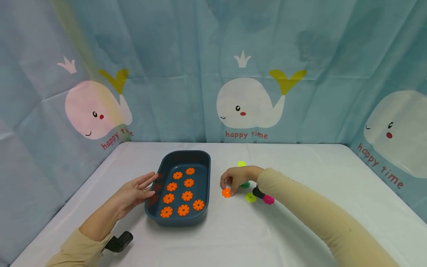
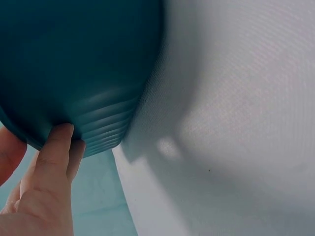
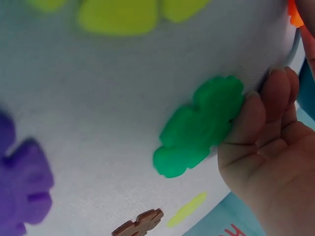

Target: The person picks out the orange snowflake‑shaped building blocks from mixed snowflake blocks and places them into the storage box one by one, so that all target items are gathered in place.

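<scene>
At the tray's left side, my left hand holds the wall of a dark blue tray; in the left wrist view, some fingers press the wall's outer face while another finger lies at the rim. Several orange notched, flower-shaped discs lie flat inside. Right of the tray, my right hand pinches another orange disc at the white tabletop. Beside that hand is a green disc, partly covered by it in the head view.
Around my right hand lie a yellow disc, a yellow-green disc and a pink disc. The right wrist view adds a purple disc and a brown disc. A whale-print curtain stands behind the table.
</scene>
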